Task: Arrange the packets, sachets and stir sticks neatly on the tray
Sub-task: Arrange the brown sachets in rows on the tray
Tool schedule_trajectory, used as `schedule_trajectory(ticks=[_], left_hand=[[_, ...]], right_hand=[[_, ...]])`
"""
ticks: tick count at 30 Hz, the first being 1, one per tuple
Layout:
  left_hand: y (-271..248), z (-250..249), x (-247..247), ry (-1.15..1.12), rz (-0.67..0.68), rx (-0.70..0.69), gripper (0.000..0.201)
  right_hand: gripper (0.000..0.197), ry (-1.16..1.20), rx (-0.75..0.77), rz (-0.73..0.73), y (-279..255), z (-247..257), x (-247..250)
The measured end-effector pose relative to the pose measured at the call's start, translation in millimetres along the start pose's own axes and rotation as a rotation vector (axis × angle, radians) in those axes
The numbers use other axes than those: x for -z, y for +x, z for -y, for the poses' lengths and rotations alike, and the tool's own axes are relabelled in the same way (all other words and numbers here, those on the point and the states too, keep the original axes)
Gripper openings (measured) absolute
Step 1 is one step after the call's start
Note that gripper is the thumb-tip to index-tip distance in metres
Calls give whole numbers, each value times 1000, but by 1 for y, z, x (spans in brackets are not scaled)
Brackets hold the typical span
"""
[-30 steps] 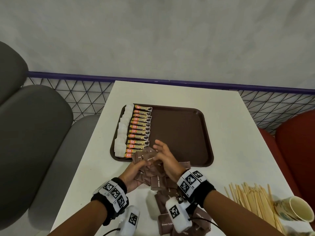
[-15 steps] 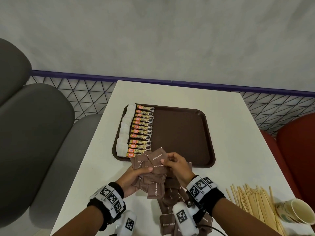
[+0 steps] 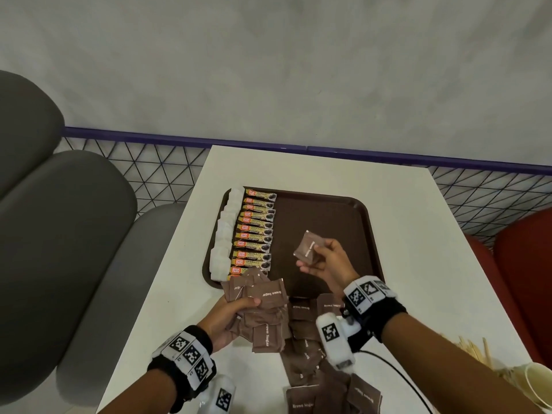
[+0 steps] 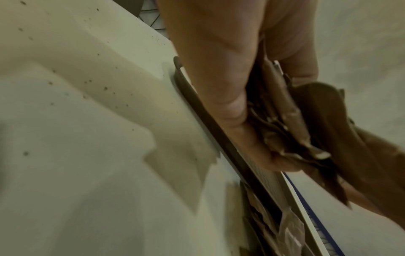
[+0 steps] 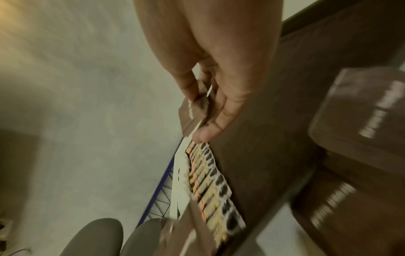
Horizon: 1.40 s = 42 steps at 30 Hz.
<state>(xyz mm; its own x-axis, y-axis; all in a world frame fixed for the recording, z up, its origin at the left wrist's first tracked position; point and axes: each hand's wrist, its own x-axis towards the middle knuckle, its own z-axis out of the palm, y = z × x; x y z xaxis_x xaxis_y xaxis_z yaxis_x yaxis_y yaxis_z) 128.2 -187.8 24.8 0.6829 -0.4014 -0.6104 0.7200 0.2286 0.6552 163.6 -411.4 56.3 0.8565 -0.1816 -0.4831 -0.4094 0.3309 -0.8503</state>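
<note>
A dark brown tray (image 3: 334, 210) lies on the white table (image 3: 418, 240). Along its left side run a column of white sachets (image 3: 222, 240) and a column of yellow-orange coffee sticks (image 3: 257, 231). My right hand (image 3: 324, 258) holds one brown sugar packet (image 3: 309, 248) above the tray's middle, pinched between thumb and fingers (image 5: 206, 133). My left hand (image 3: 236, 309) grips a fanned bunch of brown sugar packets (image 3: 263, 294) at the tray's near-left corner; the left wrist view shows that bunch (image 4: 291, 121) between thumb and fingers. More brown packets (image 3: 301, 354) lie loose on the table.
Wooden stir sticks (image 3: 475, 351) and a tipped paper cup (image 3: 537, 383) sit at the table's near right. Grey chairs (image 3: 59, 234) stand to the left, a red seat (image 3: 525, 264) to the right. A purple-edged mesh rail (image 3: 328, 150) borders the table's far side.
My right hand has drawn one brown packet out of the bunch and carried it up and right over the tray. The left hand keeps the bunch near the tray's corner.
</note>
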Motion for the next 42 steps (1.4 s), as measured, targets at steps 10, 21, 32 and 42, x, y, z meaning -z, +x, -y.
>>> schedule_trajectory(ticks=[10,21,32,42], left_hand=[[10,-41,23,-76,-75,-137,33],[29,-80,50,-125,-113,-234,32],[47,-87,60,-129,-122,-214,36],[53,-87,60,-137,-113,-215,41]], right_hand=[[38,-398,120,-151,93,46,-16],[21,-677,170,-368,184,51,-32],[30,-652,261,-417,227,31,-48],[32,-728,296,-443,230,28,-44]])
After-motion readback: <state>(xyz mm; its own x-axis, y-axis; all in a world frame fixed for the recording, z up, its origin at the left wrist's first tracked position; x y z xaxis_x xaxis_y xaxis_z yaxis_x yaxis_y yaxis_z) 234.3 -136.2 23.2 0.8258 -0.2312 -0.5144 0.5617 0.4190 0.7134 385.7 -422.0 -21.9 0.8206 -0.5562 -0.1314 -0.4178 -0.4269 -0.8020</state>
